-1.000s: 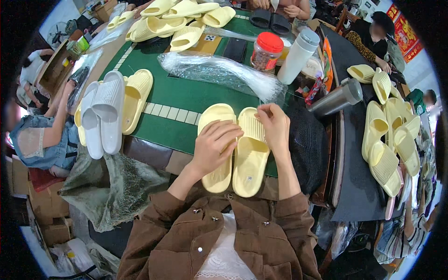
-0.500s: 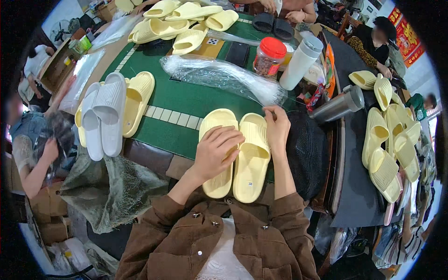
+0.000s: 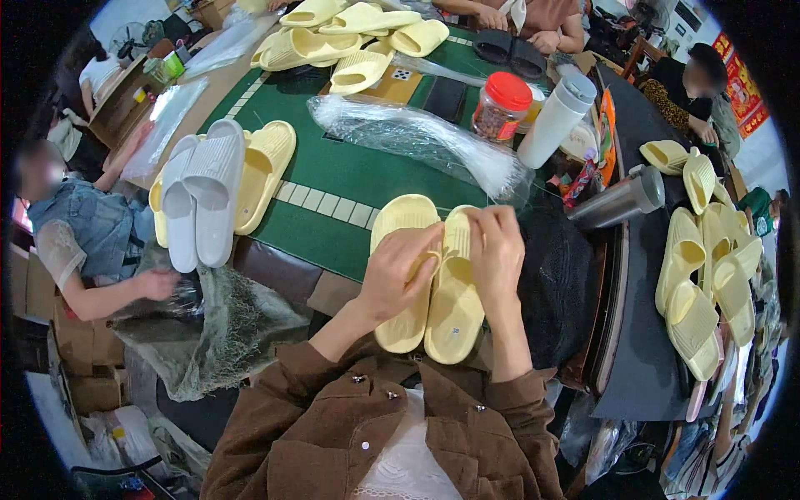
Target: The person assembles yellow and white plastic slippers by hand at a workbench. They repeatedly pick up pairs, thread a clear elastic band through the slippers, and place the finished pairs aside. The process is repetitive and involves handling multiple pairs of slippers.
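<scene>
Two pale yellow slide slippers lie side by side in front of me at the table's near edge, toes pointing away. My left hand (image 3: pixel 401 271) is closed over the strap of the left slipper (image 3: pixel 397 333), its fingertips reaching toward the right one. At the outer side of the right slipper's (image 3: pixel 454 325) strap, my right hand (image 3: pixel 497 250) has its fingers curled and pressed together. Whatever they pinch is too small or hidden to make out. Beyond the slippers lies a clear plastic bag (image 3: pixel 400 137) of thin, whitish strands.
Grey slippers (image 3: pixel 215 192) rest on yellow ones at the left. More yellow slippers are heaped at the far side (image 3: pixel 312 46) and on the dark right-hand surface (image 3: pixel 690 308). A red-lidded jar (image 3: pixel 500 108), white bottle (image 3: pixel 557 121) and steel tumbler (image 3: pixel 621 200) stand right. Other people sit around.
My right hand has moved in over the right slipper's strap, its fingers curling. My left hand stays on the left slipper. The person at left has lowered a hand toward the sack.
</scene>
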`<state>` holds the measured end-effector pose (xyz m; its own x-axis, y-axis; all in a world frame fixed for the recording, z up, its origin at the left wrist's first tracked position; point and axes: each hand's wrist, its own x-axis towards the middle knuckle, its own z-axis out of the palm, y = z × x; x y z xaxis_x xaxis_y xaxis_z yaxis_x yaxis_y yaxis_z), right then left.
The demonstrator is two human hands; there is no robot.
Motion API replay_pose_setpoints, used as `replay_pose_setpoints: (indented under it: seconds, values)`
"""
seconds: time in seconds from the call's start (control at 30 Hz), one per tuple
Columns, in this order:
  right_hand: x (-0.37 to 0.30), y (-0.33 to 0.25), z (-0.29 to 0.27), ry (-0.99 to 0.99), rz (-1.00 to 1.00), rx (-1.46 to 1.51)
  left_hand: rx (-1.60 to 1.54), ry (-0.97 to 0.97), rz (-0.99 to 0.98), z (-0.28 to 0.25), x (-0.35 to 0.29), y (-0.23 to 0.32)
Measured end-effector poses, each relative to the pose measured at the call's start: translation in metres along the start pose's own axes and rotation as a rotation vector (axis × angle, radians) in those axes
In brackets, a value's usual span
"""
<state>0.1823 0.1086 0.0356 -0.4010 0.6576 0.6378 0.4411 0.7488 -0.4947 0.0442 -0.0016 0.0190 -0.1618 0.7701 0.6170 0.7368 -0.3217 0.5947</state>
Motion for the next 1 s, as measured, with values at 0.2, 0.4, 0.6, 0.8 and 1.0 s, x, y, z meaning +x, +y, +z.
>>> replay_pose_setpoints:
  seconds: [0.2,0.4,0.6,0.8,1.0]
  values:
    - [-0.015,-0.039,-0.006,-0.096,0.053,0.284,-0.108,0.066,-0.106,-0.003,-0.001,0.011]
    - [-0.024,-0.037,-0.010,-0.123,0.004,0.392,-0.089,0.039,-0.099,-0.007,0.005,0.018]
    - [-0.030,-0.035,-0.032,-0.219,-0.118,0.263,-0.021,0.106,-0.236,-0.037,0.020,0.006]
    - [-0.042,-0.032,-0.068,-0.327,-0.124,0.234,-0.123,0.309,-0.425,-0.105,0.029,-0.029]
    - [-0.052,-0.054,-0.078,-0.604,-0.265,0.493,-0.014,-0.284,-0.465,-0.099,-0.010,0.021]
